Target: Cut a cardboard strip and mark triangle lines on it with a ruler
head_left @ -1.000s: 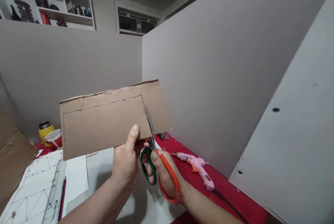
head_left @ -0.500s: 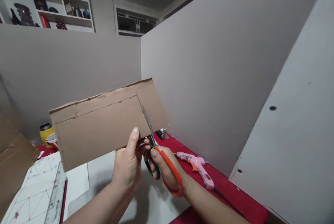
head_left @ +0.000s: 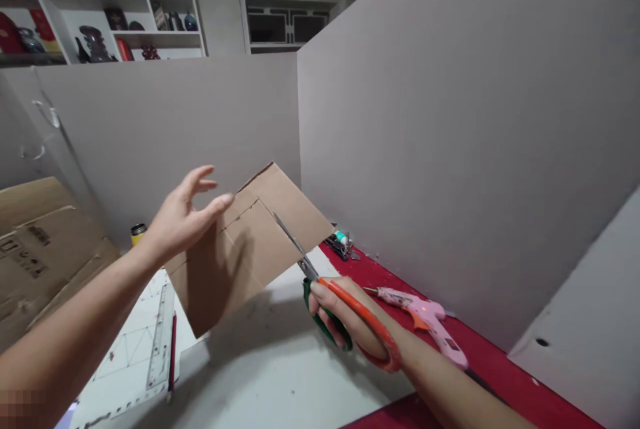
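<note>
A piece of brown cardboard [head_left: 295, 209] with pencil lines drawn on it tilts above the white work surface, its lower left corner near that surface. My right hand [head_left: 345, 309] grips scissors [head_left: 367, 319] with one orange and one green handle. Their blades lie across the cardboard along a drawn line and reach almost to the corner of the marking. My left hand [head_left: 193, 212] is raised at the cardboard's upper left edge, fingers apart and thumb stretched out. Whether the thumb touches the cardboard I cannot tell.
A pink glue gun [head_left: 425, 315] lies on the red cloth [head_left: 505, 355] at right. Left are a clear ruler [head_left: 160, 342], a red pencil [head_left: 173, 355], a drawn-on sheet [head_left: 123, 349] and a cardboard box [head_left: 45, 255]. Grey panels [head_left: 425, 115] stand behind.
My left hand has let go of the cardboard's lower edge and moved up and left. The cardboard's left side has dropped. The view has turned left; the scissors stay on the cardboard.
</note>
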A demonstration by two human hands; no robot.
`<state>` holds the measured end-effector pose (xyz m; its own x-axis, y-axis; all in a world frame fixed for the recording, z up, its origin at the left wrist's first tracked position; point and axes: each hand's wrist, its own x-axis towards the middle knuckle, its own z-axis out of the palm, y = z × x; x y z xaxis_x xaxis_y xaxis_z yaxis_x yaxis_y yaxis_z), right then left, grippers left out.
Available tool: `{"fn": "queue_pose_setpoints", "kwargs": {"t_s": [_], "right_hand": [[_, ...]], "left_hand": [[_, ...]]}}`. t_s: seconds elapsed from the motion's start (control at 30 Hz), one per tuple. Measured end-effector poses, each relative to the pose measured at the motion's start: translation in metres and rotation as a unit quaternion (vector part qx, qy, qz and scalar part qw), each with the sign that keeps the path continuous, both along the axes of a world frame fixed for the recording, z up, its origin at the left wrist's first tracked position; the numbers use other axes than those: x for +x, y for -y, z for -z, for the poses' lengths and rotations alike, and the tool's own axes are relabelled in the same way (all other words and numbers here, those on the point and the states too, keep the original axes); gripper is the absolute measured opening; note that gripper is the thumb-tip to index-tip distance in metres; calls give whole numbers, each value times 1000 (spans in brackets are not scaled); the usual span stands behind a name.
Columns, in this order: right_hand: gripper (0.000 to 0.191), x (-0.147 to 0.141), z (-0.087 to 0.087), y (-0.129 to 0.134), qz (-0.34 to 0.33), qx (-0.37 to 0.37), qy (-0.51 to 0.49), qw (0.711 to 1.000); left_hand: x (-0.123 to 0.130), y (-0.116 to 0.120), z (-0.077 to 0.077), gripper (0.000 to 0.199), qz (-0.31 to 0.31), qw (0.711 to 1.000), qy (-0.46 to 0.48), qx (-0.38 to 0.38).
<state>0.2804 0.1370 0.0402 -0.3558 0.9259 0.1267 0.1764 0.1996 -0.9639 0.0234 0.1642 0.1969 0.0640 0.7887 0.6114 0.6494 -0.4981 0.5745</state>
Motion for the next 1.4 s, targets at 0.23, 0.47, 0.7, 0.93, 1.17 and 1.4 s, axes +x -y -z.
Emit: {"fn": "queue_pose_setpoints", "kwargs": {"t_s": [0.23, 0.47, 0.7, 0.93, 1.17, 1.4], "right_hand": [[63, -5, 5, 10, -56, 3, 27, 998], [60, -12, 12, 15, -85, 46, 48, 994], [60, -14, 16, 15, -83, 67, 59, 993], [63, -18, 6, 23, -73, 27, 57, 995], [61, -21, 11, 26, -69, 4, 44, 997], [60, -17, 17, 20, -95, -11, 32, 995]], "left_hand": [[-2, 2, 22, 48, 12, 985, -109, -135], [-11, 17, 34, 51, -7, 985, -140, -101], [-13, 24, 40, 51, 1, 988, -132, -74], [-16, 25, 41, 53, -2, 988, -139, -68], [-19, 26, 41, 53, -7, 986, -152, -62], [-21, 25, 41, 50, -6, 980, -177, -88]]}}
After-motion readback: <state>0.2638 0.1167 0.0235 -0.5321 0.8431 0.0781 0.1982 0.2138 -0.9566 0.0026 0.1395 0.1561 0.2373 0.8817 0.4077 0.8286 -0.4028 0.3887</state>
